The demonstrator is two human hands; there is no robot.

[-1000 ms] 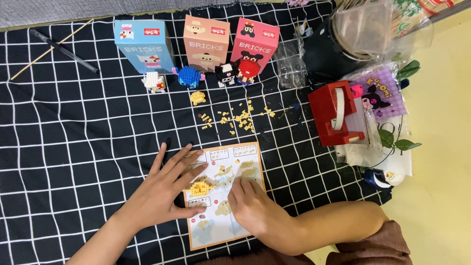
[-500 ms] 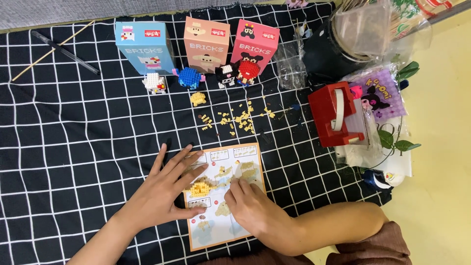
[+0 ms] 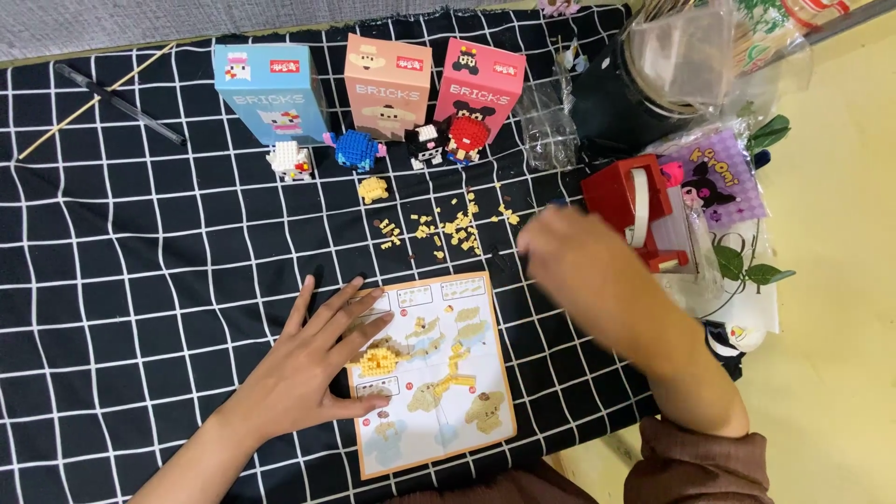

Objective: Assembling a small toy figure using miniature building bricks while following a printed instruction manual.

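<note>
The left hand [image 3: 313,369] lies flat, fingers spread, on the left edge of the orange-bordered paper instruction sheet [image 3: 434,373], which rests on the black cloth with a white grid [image 3: 140,280]. Its grip is apart and closed on nothing; the fingertips only press the sheet down. Just past those fingertips, on the sheet, sits a small half-built yellow brick figure [image 3: 380,358], close enough that it may be touching them, though I cannot tell for sure.

The right hand [image 3: 569,257] is blurred and reaches away from the sheet toward the far right. Whether its grip is apart or together cannot be told from the blur. The scatter of loose small yellow bricks [image 3: 453,229] lies just to the left of that hand, strung out in a loose band that runs left to right across the cloth. The red plastic box-like holder [image 3: 635,210] stands just to the hand's right.

So the right hand is clearly the nearer one to the loose bricks, which lie well beyond the left hand's fingertips. Further off stand three upright cardboard boxes, blue, peach and pink [image 3: 387,89], with small finished brick figures [image 3: 359,149] in front.
</note>
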